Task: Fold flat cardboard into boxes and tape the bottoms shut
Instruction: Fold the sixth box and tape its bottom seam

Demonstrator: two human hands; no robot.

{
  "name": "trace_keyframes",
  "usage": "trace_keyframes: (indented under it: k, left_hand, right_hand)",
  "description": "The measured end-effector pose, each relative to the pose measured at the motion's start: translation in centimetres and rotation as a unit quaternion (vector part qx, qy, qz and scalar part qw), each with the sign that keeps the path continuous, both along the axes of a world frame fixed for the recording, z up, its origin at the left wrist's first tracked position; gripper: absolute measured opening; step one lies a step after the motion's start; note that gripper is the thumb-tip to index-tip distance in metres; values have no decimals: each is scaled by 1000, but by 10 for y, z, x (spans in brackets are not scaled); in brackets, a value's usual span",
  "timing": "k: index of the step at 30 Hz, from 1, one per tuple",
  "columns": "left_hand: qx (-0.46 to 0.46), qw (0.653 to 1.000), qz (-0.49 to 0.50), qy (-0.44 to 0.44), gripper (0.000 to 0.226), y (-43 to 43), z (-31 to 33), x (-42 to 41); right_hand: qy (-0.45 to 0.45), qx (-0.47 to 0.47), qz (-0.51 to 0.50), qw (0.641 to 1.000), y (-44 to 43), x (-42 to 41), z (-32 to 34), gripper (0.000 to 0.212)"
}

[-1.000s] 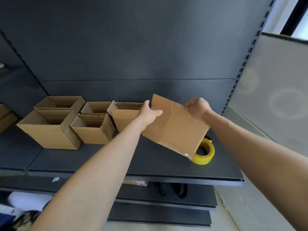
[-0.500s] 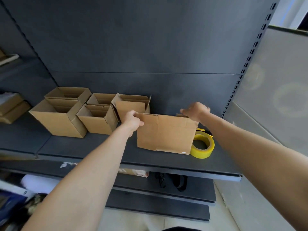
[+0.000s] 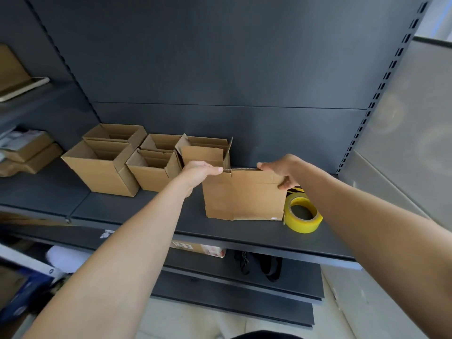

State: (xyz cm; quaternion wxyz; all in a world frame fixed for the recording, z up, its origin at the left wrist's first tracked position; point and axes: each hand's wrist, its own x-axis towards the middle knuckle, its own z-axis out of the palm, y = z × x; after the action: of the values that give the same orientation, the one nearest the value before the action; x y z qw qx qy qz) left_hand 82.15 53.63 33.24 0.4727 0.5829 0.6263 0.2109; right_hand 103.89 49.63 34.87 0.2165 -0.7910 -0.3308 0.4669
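Left hand [image 3: 199,171]: fingers curled over the top left corner of the cardboard [image 3: 244,199], thumb lying along its top edge toward 3 o'clock. It grips that corner.

Right hand [image 3: 281,170]: fingers hooked over the top edge near the right corner, thumb pressed on the front face below them. A pinch grip on the panel.

Hidden: the right fingertips go behind the panel, out of sight. The cardboard's rear side is not visible, so I cannot tell whether it is flat or opened out. A dark and yellow item just under the right wrist is too small to make out.

Cardboard stands upright on its bottom edge on the grey shelf [image 3: 146,214], at 5 o'clock from frame centre. Broad face toward the camera, long axis running 9 to 3 o'clock, corrugated edge up.

Yellow tape roll [image 3: 303,214] lies at its 4 o'clock, just beside it. Open boxes [image 3: 102,172] are grouped at its 9 to 10 o'clock.
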Motion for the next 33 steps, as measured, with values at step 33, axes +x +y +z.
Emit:
trace_keyframes:
  k: [33]
  left_hand:
    - [-19,997,-6,78,55,-7,23,4]
  right_hand:
    - [63,87,-68,992,10,-15,-1,48]
